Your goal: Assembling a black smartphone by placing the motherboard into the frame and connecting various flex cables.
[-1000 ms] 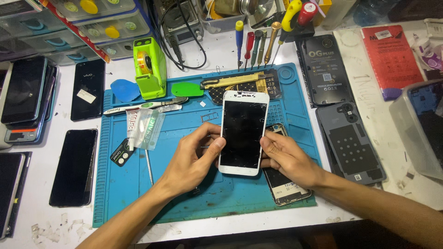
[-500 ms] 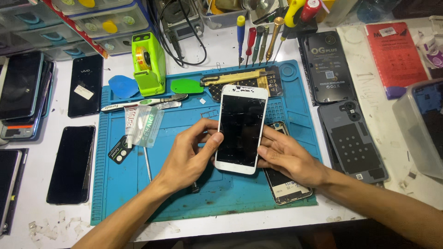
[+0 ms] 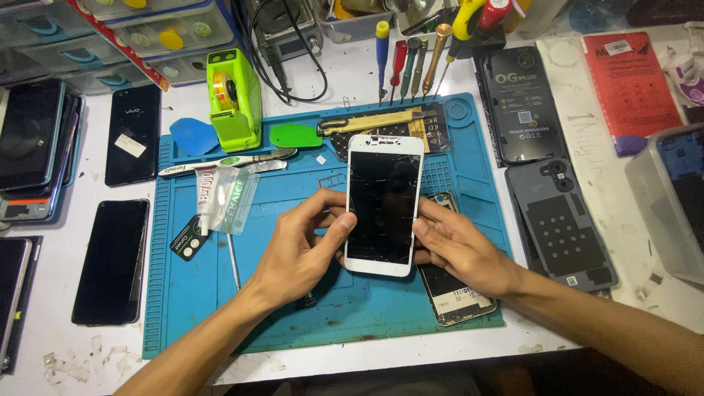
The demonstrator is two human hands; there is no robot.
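The left hand grips the left edge of a white phone, thumb pressed on the glass near its lower left side, fingers curled behind. The right hand grips the right edge, thumb on the front, fingers tucked underneath. The phone is held between them, screen up and dark (fine cracks show across the glass), just above a blue mat.

Under the right hand lies an opened phone body, partly covered by the wrist. Left of the left hand sit a clear packet and a small camera-lens card, with a thin metal tool beside them. Beyond the phone, near the top of the mat, lie a green pick, a blue pick and a flat metal pry tool.

A green tape dispenser stands at the mat's upper left corner. Screwdrivers stand in a row behind the mat. To the right lie a grey back cover and a dark box; to the left, well apart, several dark phones rest on the white table.
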